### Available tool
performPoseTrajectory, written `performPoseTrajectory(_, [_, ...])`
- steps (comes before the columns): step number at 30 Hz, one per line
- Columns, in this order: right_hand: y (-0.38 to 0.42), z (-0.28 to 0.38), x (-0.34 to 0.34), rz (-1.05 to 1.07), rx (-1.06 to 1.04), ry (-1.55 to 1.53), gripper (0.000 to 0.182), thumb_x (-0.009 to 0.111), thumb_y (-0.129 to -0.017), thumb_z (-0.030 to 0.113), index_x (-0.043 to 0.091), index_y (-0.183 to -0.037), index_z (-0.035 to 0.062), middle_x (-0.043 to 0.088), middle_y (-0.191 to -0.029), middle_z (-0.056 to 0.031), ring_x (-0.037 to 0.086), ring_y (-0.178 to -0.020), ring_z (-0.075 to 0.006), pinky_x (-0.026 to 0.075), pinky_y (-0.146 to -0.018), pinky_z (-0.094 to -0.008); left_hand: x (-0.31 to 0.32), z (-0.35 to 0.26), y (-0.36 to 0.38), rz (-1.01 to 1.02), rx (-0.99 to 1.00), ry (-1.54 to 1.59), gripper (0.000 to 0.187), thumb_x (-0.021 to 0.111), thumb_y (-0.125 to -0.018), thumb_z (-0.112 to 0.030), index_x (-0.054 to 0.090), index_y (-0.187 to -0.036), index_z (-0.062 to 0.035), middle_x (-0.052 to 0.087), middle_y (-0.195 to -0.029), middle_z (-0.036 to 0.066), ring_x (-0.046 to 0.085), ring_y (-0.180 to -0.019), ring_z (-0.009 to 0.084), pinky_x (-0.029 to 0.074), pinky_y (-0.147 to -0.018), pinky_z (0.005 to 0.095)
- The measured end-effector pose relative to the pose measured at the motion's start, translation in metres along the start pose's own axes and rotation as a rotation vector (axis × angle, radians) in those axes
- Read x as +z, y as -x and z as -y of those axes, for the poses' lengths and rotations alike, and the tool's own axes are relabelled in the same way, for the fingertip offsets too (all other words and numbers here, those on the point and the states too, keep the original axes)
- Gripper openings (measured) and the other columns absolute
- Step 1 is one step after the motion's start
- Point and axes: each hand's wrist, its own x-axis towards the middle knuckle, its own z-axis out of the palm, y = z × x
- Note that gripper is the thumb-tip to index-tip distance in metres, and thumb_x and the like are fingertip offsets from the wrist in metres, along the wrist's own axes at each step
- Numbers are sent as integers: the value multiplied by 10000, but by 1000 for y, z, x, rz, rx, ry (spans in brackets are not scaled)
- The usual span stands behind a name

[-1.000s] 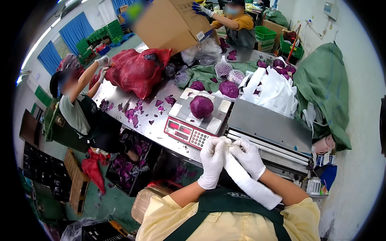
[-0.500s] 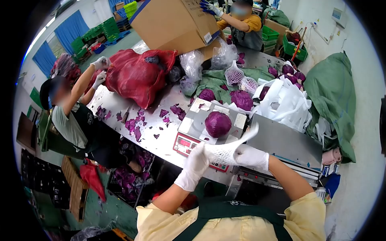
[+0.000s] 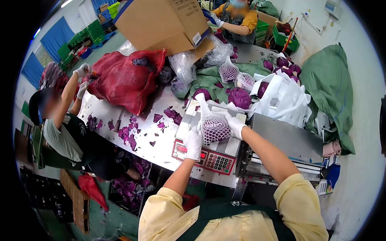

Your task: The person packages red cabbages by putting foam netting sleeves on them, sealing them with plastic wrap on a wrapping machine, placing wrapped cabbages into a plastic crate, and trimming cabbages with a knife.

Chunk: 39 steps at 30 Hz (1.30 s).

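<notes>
A purple cabbage in a white foam net (image 3: 214, 127) sits over the plate of the scale (image 3: 217, 160), and the net's loose end rises toward the upper left. My left hand (image 3: 194, 143), gloved in white, grips the net at its left side. On the other side, my right hand (image 3: 236, 125), also gloved, is closed on the net's upper right edge. Bare cabbages (image 3: 239, 98) lie behind the scale, near two netted ones (image 3: 228, 72). White foam nets (image 3: 281, 100) are heaped to the right of them.
At left, a co-worker's gloved hands (image 3: 82, 70) hold a red mesh sack (image 3: 124, 80). Another person (image 3: 237, 22) stands behind the table beside a large cardboard box (image 3: 161, 26). Purple leaf scraps (image 3: 130, 130) litter the metal table. A green sack (image 3: 327, 90) stands at right.
The net, stretched between my hands before, now surrounds the cabbage on the scale. Both my hands have moved forward around it. The view has shifted slightly.
</notes>
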Motion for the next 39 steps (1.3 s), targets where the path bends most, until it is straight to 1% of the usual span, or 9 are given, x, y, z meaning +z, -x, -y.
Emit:
performPoseTrajectory(3, [24, -31, 5, 9, -201, -35, 791, 372, -960, 550, 507, -1210, -188, 594, -1192, -271, 577, -1079, -316, 418, -946, -392, -6, -1, 13, -49, 68, 566, 303, 490, -961, -278, 658, -1067, -49, 661, -1010, 206, 634, -970, 330, 502, -816, 400])
performPoseTrajectory(6, [126, 4, -3, 96, -356, 152, 451, 375, -1030, 338, 609, -1215, -1, 620, -1197, -113, 540, -1066, -175, 409, -955, -326, -53, -37, 57, 627, -376, 1888, 411, 392, -1014, -253, 520, -1319, -10, 596, -1254, 120, 586, -1133, 270, 441, -996, 398])
performPoseTrajectory(9, [182, 11, -28, 104, -678, 370, 346, 448, -1022, 249, 631, -1100, -35, 656, -1034, -81, 577, -922, -130, 455, -846, -277, -27, -10, 97, 739, -119, 1953, 535, 334, -1017, -389, 446, -1383, -15, 519, -1350, 160, 517, -1224, 298, 397, -1051, 440])
performPoseTrajectory(11, [225, 19, -41, 418, -293, -98, 249, 492, -1004, 181, 643, -1011, -17, 662, -866, -53, 588, -724, -70, 476, -658, -199, -49, -15, 124, 1112, -236, 2386, 667, 283, -1006, -525, 404, -1415, -11, 445, -1431, 192, 458, -1293, 324, 360, -1091, 472])
performPoseTrajectory(16, [263, -35, -81, 443, -149, -76, 292, 470, -1006, 230, 671, -947, 27, 631, -790, 9, 515, -608, -33, 432, -504, -188, -71, -58, 195, 733, -318, 2134, 667, 542, -884, -477, 495, -1294, 48, 561, -1256, 260, 566, -1136, 390, 446, -1015, 515])
performPoseTrajectory(22, [367, -91, -159, 644, 344, -460, 538, 414, -1006, 461, 369, -1418, 119, 499, -1347, -109, 518, -1202, -219, 445, -1016, -416, -73, -127, 277, 731, -262, 2226, 501, 630, -826, -292, 544, -1180, 51, 625, -1110, 237, 619, -1035, 359, 492, -958, 508])
performPoseTrajectory(25, [418, -95, -160, 562, 114, -828, 537, 355, -1009, 456, 444, -1393, 92, 517, -1378, -105, 537, -1213, -238, 388, -1084, -405, -44, -168, 306, 317, 355, 1282, 167, 570, -872, -22, 622, -1023, 27, 662, -979, 96, 653, -895, 169, 556, -812, 300])
performPoseTrajectory(28, [428, -100, -206, 557, -6, -945, 515, 403, -984, 424, 518, -1327, 57, 565, -1319, -119, 534, -1217, -247, 375, -1094, -393, -41, -222, 309, 830, -127, 2102, 253, 614, -866, -52, 585, -1112, 2, 655, -990, 92, 646, -932, 188, 526, -872, 329])
performPoseTrajectory(39, [351, -66, -337, 288, -334, -925, 449, 472, -952, 415, 593, -1219, 75, 662, -1165, -70, 632, -1050, -200, 496, -967, -377, 1, -346, 285, 472, 431, 1376, 428, 432, -1025, -327, 532, -1307, -21, 557, -1312, 93, 502, -1228, 180, 373, -1055, 335])
